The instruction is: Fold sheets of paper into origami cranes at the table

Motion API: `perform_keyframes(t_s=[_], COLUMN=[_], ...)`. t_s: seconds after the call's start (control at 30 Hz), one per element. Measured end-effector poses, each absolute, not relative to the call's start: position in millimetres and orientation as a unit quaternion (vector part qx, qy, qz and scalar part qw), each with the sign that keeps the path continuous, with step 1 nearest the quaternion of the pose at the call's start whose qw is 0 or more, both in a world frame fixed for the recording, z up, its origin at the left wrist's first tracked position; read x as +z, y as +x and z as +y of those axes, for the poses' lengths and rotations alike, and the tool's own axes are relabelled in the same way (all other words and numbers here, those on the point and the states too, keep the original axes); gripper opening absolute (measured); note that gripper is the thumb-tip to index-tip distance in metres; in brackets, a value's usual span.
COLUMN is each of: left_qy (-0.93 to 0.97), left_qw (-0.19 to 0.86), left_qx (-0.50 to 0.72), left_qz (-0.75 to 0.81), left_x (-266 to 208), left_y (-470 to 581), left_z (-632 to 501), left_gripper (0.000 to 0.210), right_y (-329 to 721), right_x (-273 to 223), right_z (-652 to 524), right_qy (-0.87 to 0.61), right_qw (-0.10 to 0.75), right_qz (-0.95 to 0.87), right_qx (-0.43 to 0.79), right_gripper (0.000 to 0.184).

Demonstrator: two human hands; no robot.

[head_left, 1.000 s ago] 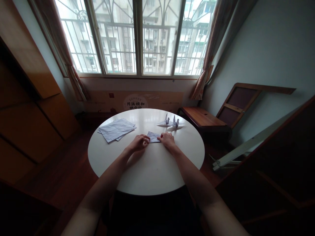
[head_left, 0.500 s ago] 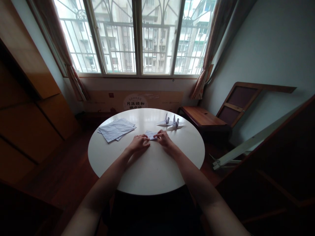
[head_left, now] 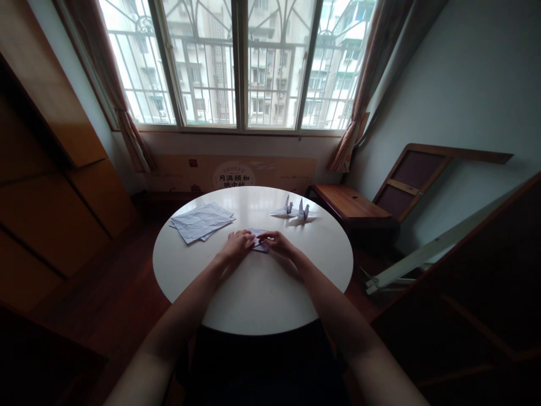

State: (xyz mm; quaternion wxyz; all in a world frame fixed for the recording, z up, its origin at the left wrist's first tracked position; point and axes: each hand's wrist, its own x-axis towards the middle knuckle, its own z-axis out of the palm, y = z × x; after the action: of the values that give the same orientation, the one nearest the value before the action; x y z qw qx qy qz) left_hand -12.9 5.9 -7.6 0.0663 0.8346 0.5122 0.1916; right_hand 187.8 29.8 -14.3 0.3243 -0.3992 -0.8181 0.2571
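A small folded piece of paper [head_left: 261, 247] lies on the round white table [head_left: 262, 299], between my two hands. My left hand [head_left: 240, 242] rests on its left side with the fingers bent and close together. From the right, my right hand [head_left: 276, 242] reaches over the paper, thumb and fingertips pinched at its middle. Fingers cover parts of the paper, so its exact shape is hard to tell. Two folded paper cranes [head_left: 304, 211] stand beyond my right hand. A stack of creased paper sheets [head_left: 202, 221] lies beyond my left hand.
Behind the table, a printed cardboard box [head_left: 190, 169] stands under the barred window. To the right are a low wooden stool-like piece [head_left: 353, 203] and a leaning wooden frame [head_left: 406, 180]. Wooden cabinets [head_left: 38, 208] line the left.
My right hand has moved from the paper's right edge toward its middle, nearer my left hand. The paper has shifted slightly toward me. The cranes and the stack stay where they were.
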Motion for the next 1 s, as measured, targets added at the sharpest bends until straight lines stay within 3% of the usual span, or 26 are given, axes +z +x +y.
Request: perform_keyframes(t_s=[0.13,0.43,0.7,1.0], left_qy=[0.835,0.838,0.844,0.846], left_qw=[0.083,0.118,0.123,0.121], left_qx=[0.189,0.182,0.182,0.171], left_qz=[0.510,0.501,0.488,0.490], left_x=[-18,-19,-19,-17], left_y=[-11,-11,-13,-12], left_z=[14,11,12,11], left_gripper=[0.028,0.031,0.032,0.030], right_y=[198,202,200,197], right_x=[-14,-9,-10,-22], right_z=[38,32,34,40], right_qy=[-0.492,-0.627,-0.597,-0.417], right_qw=[0.363,0.264,0.290,0.377], right_qz=[-0.781,-0.728,-0.738,-0.803], right_qx=[0.126,0.086,0.120,0.197], right_gripper=[0.021,0.029,0.016,0.010])
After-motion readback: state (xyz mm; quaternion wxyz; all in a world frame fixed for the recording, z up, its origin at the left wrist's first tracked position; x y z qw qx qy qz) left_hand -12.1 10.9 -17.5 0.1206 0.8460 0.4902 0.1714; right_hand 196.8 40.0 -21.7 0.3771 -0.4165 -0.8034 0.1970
